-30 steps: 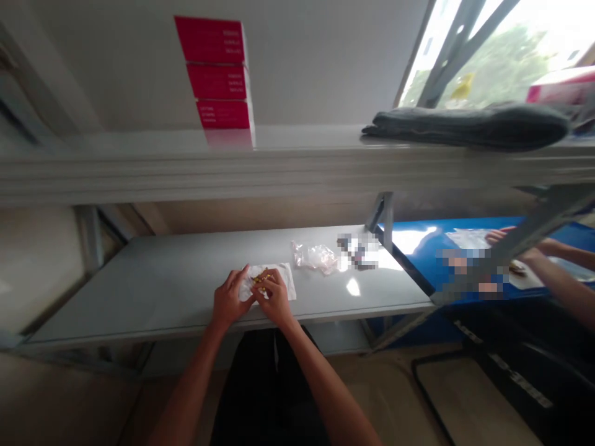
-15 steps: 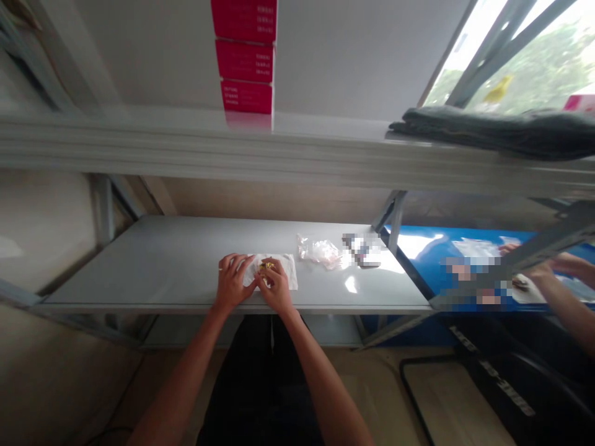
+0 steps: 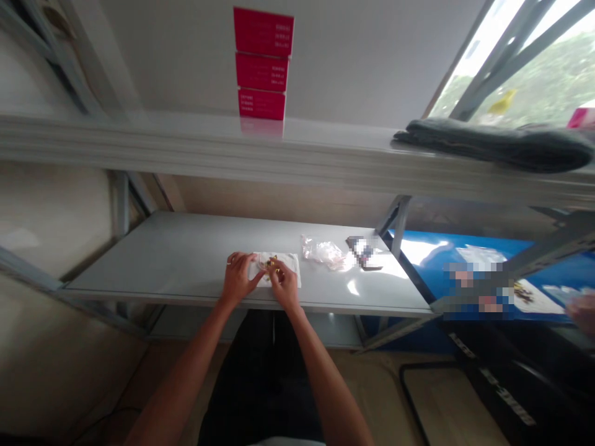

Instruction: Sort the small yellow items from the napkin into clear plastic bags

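A white cloth or paper sheet point(image 3: 292, 261) lies on the grey shelf top, with a cluster of small gold-coloured metal pieces point(image 3: 271, 264) on it. My left hand point(image 3: 238, 277) rests at the sheet's left edge, its thumb and fingers apart, with the thumb pointing toward the pieces. From the right, my right hand point(image 3: 286, 285) bends its fingers in a pinch at the gold pieces. Exactly which piece it grips is too small to make out.
To the right lie a crumpled clear plastic bag point(image 3: 324, 253) and a partly blurred item point(image 3: 365, 253). Red boxes point(image 3: 263, 71) and a folded dark cloth point(image 3: 493, 144) sit on the upper shelf. Beyond a metal post, a co-worker's hand point(image 3: 583, 310) is by a blue table point(image 3: 418, 248).
My right hand has moved slightly away from my left, showing more of the gold pieces. The co-worker's hands have drawn back to the right. My view has shifted slightly.
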`<state>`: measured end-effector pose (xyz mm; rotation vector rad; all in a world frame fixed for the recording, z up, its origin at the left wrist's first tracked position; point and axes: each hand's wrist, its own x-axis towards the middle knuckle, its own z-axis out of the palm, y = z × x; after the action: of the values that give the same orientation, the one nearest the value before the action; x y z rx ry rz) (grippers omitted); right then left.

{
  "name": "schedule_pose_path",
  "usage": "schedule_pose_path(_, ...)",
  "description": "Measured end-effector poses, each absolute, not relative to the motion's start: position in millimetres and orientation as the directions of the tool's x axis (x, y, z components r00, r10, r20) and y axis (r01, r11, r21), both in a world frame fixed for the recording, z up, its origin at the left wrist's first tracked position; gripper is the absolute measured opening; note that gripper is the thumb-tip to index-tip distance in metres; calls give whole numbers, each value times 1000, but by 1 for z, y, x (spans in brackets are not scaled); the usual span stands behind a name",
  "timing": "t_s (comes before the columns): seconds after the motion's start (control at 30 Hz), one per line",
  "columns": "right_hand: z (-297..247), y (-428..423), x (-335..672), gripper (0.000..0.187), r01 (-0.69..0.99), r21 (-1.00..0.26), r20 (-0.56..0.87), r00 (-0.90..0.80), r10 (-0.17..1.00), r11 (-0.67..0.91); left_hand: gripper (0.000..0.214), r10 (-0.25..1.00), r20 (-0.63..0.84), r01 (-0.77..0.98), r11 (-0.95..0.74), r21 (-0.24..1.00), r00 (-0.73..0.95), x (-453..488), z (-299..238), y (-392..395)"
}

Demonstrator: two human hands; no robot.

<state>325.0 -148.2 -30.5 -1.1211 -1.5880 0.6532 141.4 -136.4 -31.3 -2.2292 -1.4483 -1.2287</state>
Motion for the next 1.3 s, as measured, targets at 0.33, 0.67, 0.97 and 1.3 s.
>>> schedule_pose_path(0.33,-40,-133,364,14,728,-625,379,-33,925,282,43,683,687,839,-506,202,246,146,-23,-139)
schedule_pose_path(0.67,-37,-127,349,18,503,-732,518,-27,855,459,51,671,656,813,-563,150,344,145,-22,-139)
schedule_pose_path(0.97,-20,-117,321,11,380,-792,441,-183,878,477,46,679,656,803,-567,183,330,146,-26,-138)
schedule_pose_path(1.3,-29,-120,360,23,522,-737,520,34,853,429,45,618,786,789,-498,359,33,140,-27,-134)
